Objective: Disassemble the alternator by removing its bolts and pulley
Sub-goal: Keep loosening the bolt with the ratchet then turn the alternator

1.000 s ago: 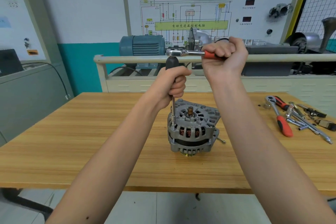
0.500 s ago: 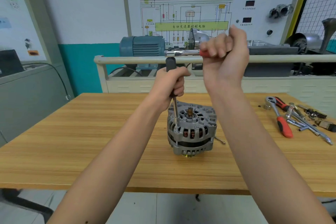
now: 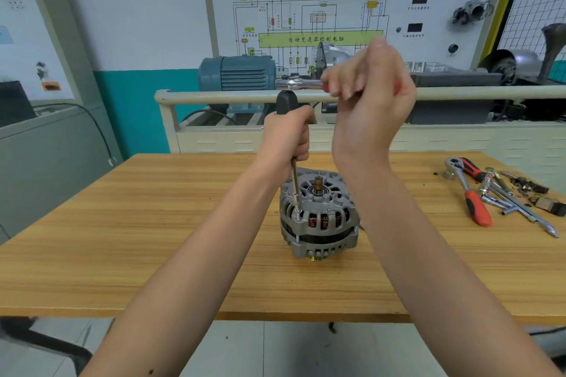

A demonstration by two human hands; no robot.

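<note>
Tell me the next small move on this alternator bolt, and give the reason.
Probably swing the ratchet handle through another stroke with the right hand. The socket sits on a bolt at the alternator rim, the left hand steadies the extension upright, and the bolt looks not yet lifted out.

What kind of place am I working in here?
Probably an automotive training workshop: a white wall board with a printed wiring diagram, a blue electric motor on a stand, and a grey alternator on a wooden workbench with ratchets.

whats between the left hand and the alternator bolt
In the head view, the driver's thin metal shaft runs from the left hand down to the bolt on the alternator.
</note>
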